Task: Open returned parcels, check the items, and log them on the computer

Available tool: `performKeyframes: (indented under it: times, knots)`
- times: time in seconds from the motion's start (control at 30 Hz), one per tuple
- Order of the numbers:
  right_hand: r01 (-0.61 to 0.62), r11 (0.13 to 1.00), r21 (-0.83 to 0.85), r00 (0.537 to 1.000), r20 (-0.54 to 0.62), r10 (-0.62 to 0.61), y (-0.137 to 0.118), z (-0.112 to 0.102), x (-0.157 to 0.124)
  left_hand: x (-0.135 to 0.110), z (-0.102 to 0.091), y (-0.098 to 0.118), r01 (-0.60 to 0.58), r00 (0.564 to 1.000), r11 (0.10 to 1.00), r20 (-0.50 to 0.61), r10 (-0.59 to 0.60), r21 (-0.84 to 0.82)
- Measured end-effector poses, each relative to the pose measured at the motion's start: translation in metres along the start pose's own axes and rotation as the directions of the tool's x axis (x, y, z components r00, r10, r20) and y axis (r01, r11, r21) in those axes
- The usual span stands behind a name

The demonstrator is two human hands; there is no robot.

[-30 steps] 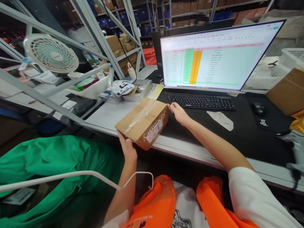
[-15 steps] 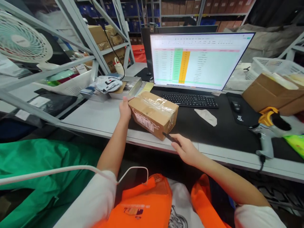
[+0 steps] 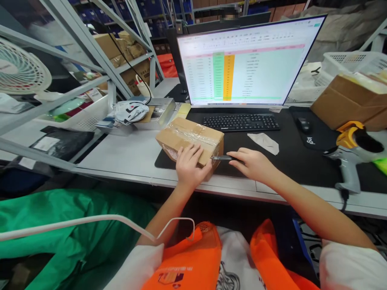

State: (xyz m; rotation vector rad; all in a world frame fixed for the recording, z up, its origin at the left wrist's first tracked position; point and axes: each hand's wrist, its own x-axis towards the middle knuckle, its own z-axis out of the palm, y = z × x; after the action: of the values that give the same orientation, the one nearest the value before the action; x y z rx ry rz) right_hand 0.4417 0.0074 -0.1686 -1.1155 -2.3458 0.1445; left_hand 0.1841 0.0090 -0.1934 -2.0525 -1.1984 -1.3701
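A taped brown cardboard box [image 3: 178,131] rests on the dark desk mat, turned at an angle, with a label partly visible on its near side. My left hand [image 3: 191,167] lies over the box's near top edge, fingers spread on the cardboard and thumb at the right corner. Gripped in my right hand [image 3: 249,163] is a utility knife [image 3: 222,158]. Its blade points left and meets the box's right end close to my left thumb. My left palm covers part of the label side.
Behind the box stand a keyboard [image 3: 242,122] and a monitor [image 3: 242,72]. To the right are a crumpled white paper [image 3: 264,143], a mouse [image 3: 303,124], a barcode scanner [image 3: 347,161] and another carton [image 3: 344,100]. Metal shelving and a fan [image 3: 21,68] flank the left.
My left hand has moved from the box's left end to its near top edge. My right hand has raised the knife from the lower right corner to the upper right end.
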Motion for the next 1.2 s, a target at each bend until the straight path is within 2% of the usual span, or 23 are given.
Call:
performKeyframes:
  times: [0.2, 0.3, 0.37, 0.4, 0.47, 0.5, 0.57, 0.67, 0.77, 0.83, 0.9, 0.97, 1.03, 1.1, 1.13, 1.2]
  knots:
    - [0.046, 0.996, 0.071, 0.995, 0.081, -0.052, 0.016, -0.004, 0.020, -0.001, -0.001, -0.005, 0.028, 0.999, 0.999, 0.033, -0.027, -0.026]
    - [0.039, 0.997, 0.070, 0.994, 0.096, -0.046, 0.050, -0.009, 0.033, -0.003, -0.002, -0.005, 0.038, 0.999, 0.999, 0.029, -0.037, -0.031]
    - [-0.095, 0.995, -0.012, 0.995, 0.013, 0.095, 0.087, -0.014, 0.041, -0.004, -0.003, -0.007, 0.041, 0.999, 0.998, 0.037, -0.039, -0.042]
    - [-0.203, 0.977, -0.060, 0.978, -0.059, 0.200, 0.106, -0.016, 0.043, -0.005, -0.004, -0.007, 0.044, 0.998, 0.998, 0.045, -0.042, -0.049]
    - [-0.395, 0.914, -0.095, 0.910, -0.180, 0.375, 0.133, -0.019, 0.042, -0.006, -0.005, -0.009, 0.056, 0.997, 0.997, 0.062, -0.052, -0.052]
    - [-0.437, 0.896, -0.079, 0.888, -0.195, 0.416, 0.138, -0.019, 0.039, -0.006, -0.005, -0.009, 0.061, 0.996, 0.997, 0.066, -0.057, -0.048]
    - [-0.401, 0.916, -0.014, 0.906, -0.156, 0.394, 0.126, -0.014, 0.029, -0.005, -0.004, -0.010, 0.054, 0.997, 0.998, 0.063, -0.052, -0.037]
    - [-0.207, 0.976, 0.073, 0.976, -0.057, 0.212, 0.075, -0.004, 0.011, -0.003, -0.002, -0.008, 0.004, 1.000, 0.999, 0.029, -0.003, -0.033]
    - [-0.064, 0.994, 0.086, 0.998, 0.015, 0.063, 0.026, 0.004, 0.001, -0.002, 0.000, -0.006, 0.011, 1.000, 1.000, 0.024, -0.010, -0.029]
    - [-0.023, 0.997, 0.079, 0.999, 0.030, 0.021, 0.011, 0.007, 0.002, -0.002, 0.000, -0.004, 0.054, 0.998, 0.998, 0.044, -0.052, -0.031]
    - [-0.006, 0.997, 0.080, 1.000, 0.026, 0.004, 0.011, 0.008, 0.008, -0.001, 0.000, -0.003, 0.069, 0.997, 0.997, 0.044, -0.067, -0.029]
    - [0.007, 0.995, 0.098, 0.999, 0.032, -0.010, 0.024, 0.006, 0.018, -0.001, 0.000, -0.003, 0.037, 0.999, 0.999, 0.020, -0.037, -0.018]
    - [-0.015, 0.994, 0.110, 1.000, 0.009, 0.014, 0.050, 0.002, 0.029, -0.001, -0.001, -0.002, 0.005, 1.000, 1.000, 0.001, -0.005, 0.000]
    - [-0.148, 0.986, 0.082, 0.984, -0.091, 0.155, 0.085, -0.006, 0.038, -0.002, -0.001, 0.000, 0.003, 1.000, 1.000, 0.000, -0.003, 0.011]
    - [-0.251, 0.966, 0.064, 0.953, -0.159, 0.258, 0.103, -0.009, 0.041, -0.002, -0.002, 0.002, 0.012, 1.000, 1.000, 0.003, -0.012, 0.012]
    - [-0.431, 0.899, 0.072, 0.861, -0.263, 0.434, 0.129, -0.014, 0.041, -0.004, -0.004, 0.003, 0.033, 0.999, 0.999, 0.015, -0.033, 0.004]
